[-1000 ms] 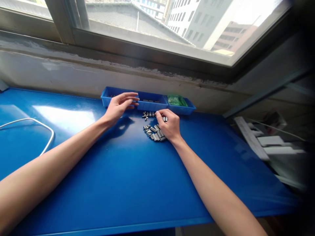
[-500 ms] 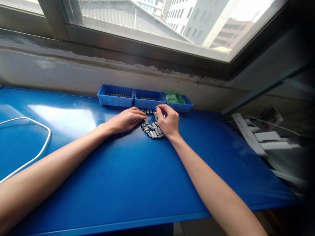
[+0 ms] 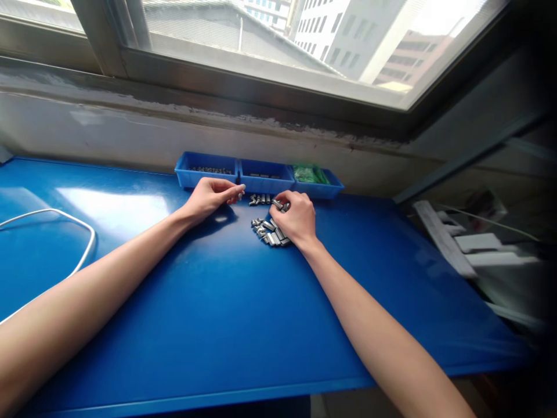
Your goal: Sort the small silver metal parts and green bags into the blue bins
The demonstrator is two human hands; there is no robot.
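Note:
Small metal parts, short and long, lie in a pile point(image 3: 275, 237) on the blue table point(image 3: 243, 325). Behind the pile is a short row of metal parts point(image 3: 261, 200). My left hand point(image 3: 216, 193) is raised left of the row, thumb and fingers pinched together; whatever is between its fingertips is too small to make out. At the back of the pile my right hand point(image 3: 296, 215) has its fingers curled round a metal piece.
Three joined blue bins stand along the wall: the left bin point(image 3: 206, 179) and middle bin point(image 3: 263, 184) hold metal parts, the right bin point(image 3: 319, 189) green plastic bags. A white cable point(image 3: 89, 238) lies at the left. White objects point(image 3: 478, 242) are at the right, beyond the table.
My left hand has lifted and moved left and back from the parts, its fingers now pinched. My right hand has shifted slightly and a metal piece now shows at its fingertips.

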